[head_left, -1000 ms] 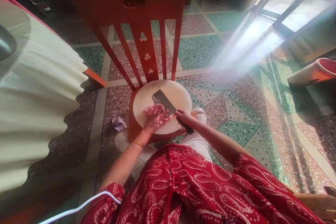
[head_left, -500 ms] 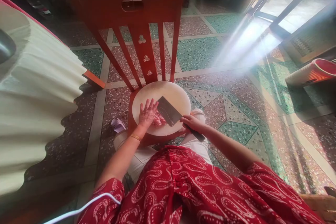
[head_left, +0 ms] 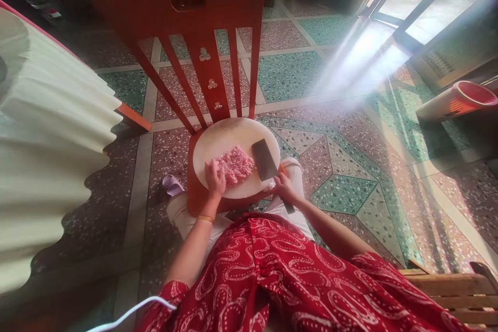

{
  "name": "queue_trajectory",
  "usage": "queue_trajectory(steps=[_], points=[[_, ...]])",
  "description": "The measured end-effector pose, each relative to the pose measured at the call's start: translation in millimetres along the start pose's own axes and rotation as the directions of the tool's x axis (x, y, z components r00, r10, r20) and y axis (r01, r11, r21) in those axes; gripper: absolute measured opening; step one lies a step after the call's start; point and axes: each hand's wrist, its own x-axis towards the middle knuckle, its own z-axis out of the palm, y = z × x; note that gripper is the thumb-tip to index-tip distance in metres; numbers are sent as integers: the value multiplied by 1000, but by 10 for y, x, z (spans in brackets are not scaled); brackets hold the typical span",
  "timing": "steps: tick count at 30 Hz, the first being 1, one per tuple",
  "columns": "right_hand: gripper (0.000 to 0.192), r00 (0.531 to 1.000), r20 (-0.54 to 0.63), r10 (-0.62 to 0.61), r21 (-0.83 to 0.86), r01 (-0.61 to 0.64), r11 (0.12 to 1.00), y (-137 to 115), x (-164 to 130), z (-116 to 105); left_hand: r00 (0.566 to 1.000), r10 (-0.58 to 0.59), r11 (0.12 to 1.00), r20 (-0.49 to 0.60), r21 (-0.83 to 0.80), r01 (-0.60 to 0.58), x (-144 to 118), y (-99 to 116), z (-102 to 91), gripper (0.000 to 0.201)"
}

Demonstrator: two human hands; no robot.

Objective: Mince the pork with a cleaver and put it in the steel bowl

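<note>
Left hand [head_left: 215,177] flat on board [head_left: 218,137], grip released, mince [head_left: 235,164] at 2 o'clock; right hand [head_left: 284,187] clenched on cleaver [head_left: 265,160]

Both bare forearms reach forward; the left hand [head_left: 215,178] lies flat, fingers together, while the right hand [head_left: 283,187] is curled closed.

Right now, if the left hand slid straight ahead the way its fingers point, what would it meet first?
Most likely the minced meat. The left hand lies on the round cutting board, fingers aimed away from the body, the pink pile just beyond and slightly right of them. Whether the fingertips already touch it is unclear.
</note>
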Motion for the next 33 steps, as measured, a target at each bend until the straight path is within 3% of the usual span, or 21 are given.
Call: queue_trajectory(steps=[6, 12, 19, 23, 27, 33], points=[[18, 995, 58, -87, -100, 92, 991, -343, 230, 209, 991, -136, 985, -7, -110, 134, 3, 161, 192, 78], [21, 983, 160, -90, -85, 105, 991, -440, 321, 408, 984, -179, 977, -21, -120, 176, 88, 339, 219, 89], [18, 940, 334, -75, 35, 67, 997, -634, 323, 760, 972, -191, 969, -140, -186, 164, 99, 415, 181, 88], [15, 897, 426, -119, 221, 25, 975, -784, 262, 875, 952, -260, 948, -161, -230, 220, 105, 413, 136, 84], [20, 896, 417, -151, 313, 15, 950, -868, 230, 871, 941, -302, 918, -153, -313, 244, 166, 580, 2, 79], [26, 927, 278, -250, 331, 152, 931, -1282, 222, 554, 969, -204, 884, -138, -451, 122, 540, 1213, -351, 78]])
